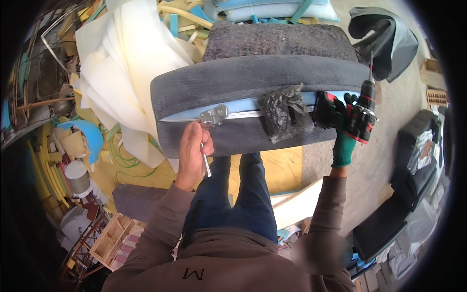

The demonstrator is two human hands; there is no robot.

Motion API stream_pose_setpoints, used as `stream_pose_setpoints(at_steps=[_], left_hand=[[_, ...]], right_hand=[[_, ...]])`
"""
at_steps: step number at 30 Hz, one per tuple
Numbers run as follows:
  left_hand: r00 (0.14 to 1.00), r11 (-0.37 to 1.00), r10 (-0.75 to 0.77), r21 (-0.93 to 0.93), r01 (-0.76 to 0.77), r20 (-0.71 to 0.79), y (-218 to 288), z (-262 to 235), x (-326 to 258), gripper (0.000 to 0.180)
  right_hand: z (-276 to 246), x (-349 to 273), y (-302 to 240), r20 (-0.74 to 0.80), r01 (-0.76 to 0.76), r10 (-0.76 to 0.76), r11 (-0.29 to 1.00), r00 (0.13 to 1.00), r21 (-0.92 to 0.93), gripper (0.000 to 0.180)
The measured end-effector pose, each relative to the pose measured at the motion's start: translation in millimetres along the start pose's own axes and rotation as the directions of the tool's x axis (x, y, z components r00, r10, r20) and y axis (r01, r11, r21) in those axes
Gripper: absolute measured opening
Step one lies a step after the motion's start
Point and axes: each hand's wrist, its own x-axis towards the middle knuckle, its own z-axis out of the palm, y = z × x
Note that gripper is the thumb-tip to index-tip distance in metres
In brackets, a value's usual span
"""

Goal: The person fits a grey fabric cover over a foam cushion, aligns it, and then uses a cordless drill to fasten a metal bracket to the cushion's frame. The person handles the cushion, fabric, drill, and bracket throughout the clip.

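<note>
My left hand (193, 152), bare, is closed around a grey metal hinge (214, 115). A thin metal arm (207, 163) sticks out below the fist. Behind them lies a dark grey upholstered cushion (253, 75) with a long open slit, where light blue foam (238, 106) and white edging show. My right hand (343, 138), in a green glove with black fingertips, grips a black and red cordless drill (362, 114), its long bit pointing away from me. Between the hands, a crumpled black plastic bag (282, 114) rests on the cushion.
A speckled dark padded piece (282, 40) is beyond the cushion. White foam sheeting (121, 63) hangs at the left, with foam offcuts (185, 22) behind it. A wooden crate (109, 241) stands low left. Dark seat cushions (384, 224) line the right side, and grey fabric (389, 44) lies far right.
</note>
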Motion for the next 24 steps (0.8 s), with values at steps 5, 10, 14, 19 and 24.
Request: stream_pose_setpoints(at_steps=[5, 10, 14, 19, 24], left_hand=[[0.988, 0.985, -0.142, -0.105, 0.136, -0.052, 1, 2, -9, 0.046], [0.975, 0.974, -0.203, -0.117, 0.192, -0.090, -11, -2, -12, 0.043], [0.970, 0.974, -0.223, -0.061, 0.218, -0.094, -14, -6, -21, 0.039], [0.984, 0.986, -0.142, 0.067, 0.150, -0.110, -7, -10, -40, 0.038], [0.976, 0.979, -0.117, 0.142, 0.144, -0.185, -14, -19, -59, 0.040]], right_hand=[[-6, -3, -4, -0.047, -0.010, 0.006, 0.995, 0.999, -0.098, 0.071], [-22, -9, 4, -0.059, -0.101, 0.094, 0.986, 0.994, -0.134, 0.078], [-27, -22, 6, -0.076, -0.101, 0.089, 0.979, 0.993, -0.178, 0.069], [-7, -75, -34, -0.330, -0.113, 0.045, 0.976, 0.943, -0.189, 0.063], [81, -193, -113, 0.295, -0.026, 0.242, 0.812, 0.924, -0.583, 0.065]])
